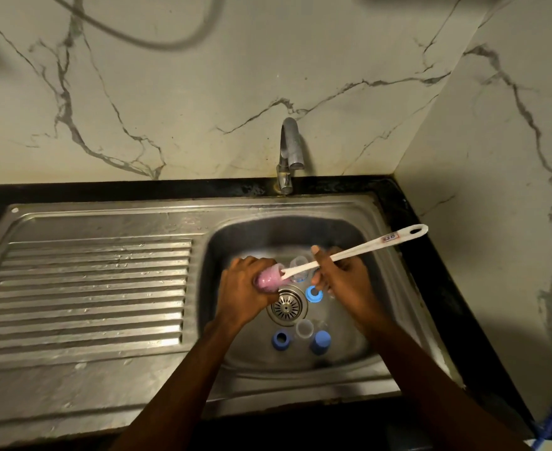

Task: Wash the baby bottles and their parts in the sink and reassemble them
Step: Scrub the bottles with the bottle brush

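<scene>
The pink-looking bottle [268, 280] is held on its side just left of the drain [287, 306] and above it, mouth pointing right, wrapped in the curled fingers of the left hand [245, 288]. The white brush [365, 247] enters that mouth, its long handle slanting up and rightward — loop end past the sink [380, 219] rim — pinched mid-handle by the right hand [343, 278]. A blue ring [313, 293] sits just right of the drain, a clear bottle [299, 270] beyond it, a blue cap [320, 342] on the person's side.

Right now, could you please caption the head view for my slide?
Over the steel sink, the left hand grips a pink piece while the right hand holds a white brush to it.
</scene>
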